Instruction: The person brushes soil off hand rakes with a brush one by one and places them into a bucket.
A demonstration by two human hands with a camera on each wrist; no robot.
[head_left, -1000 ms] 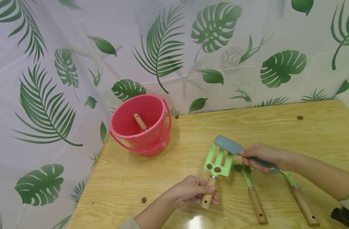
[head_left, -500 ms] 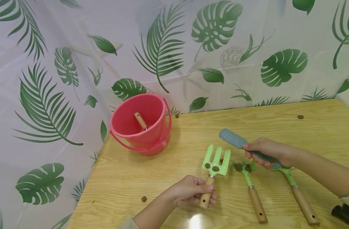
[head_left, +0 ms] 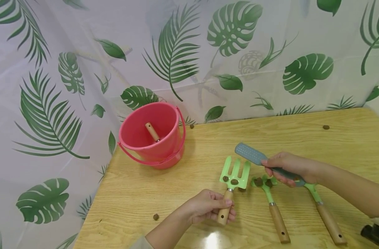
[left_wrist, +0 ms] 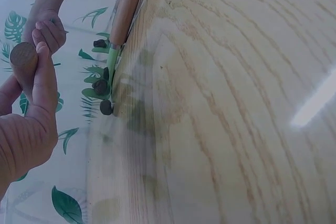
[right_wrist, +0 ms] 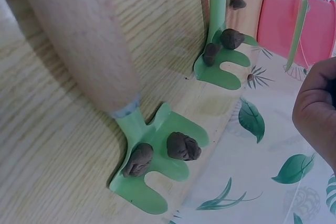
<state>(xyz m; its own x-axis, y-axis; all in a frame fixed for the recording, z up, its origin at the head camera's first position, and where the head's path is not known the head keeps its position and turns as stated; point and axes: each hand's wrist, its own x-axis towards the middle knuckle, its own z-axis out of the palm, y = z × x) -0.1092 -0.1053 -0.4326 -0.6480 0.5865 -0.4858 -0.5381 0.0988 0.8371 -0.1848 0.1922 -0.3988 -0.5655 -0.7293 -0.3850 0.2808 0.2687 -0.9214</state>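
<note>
Spreading beneath the leaf-printed backdrop [head_left: 121,27], the wooden table [head_left: 130,193] is supporting the whole arrangement. Toward its far left, the red bucket [head_left: 159,152] is standing upright, mouth upward; a wooden-handled tool [head_left: 152,132] is leaning inside, its head hidden. Nearer the person, a middle green fork [head_left: 278,224] and a right green fork [head_left: 329,221] are lying side by side, their handles pointing bodyward, presumably for easy grasping; each is bearing two brown lumps. The left hand [head_left: 209,207] is holding a third green fork [head_left: 240,182] above the table, its thumb and curled fingers pinching the handle, apparently keeping the head face-up so that two lumps [head_left: 234,182] are resting there securely. The right hand [head_left: 289,167] is gripping a grey tool [head_left: 249,153], fingers curling round its handle and thumb lying near the blade's base, probably for steering; whether blade and tines are touching cannot be told. Smallest, a loose lump [head_left: 156,217] is sitting beside the left forearm.
</note>
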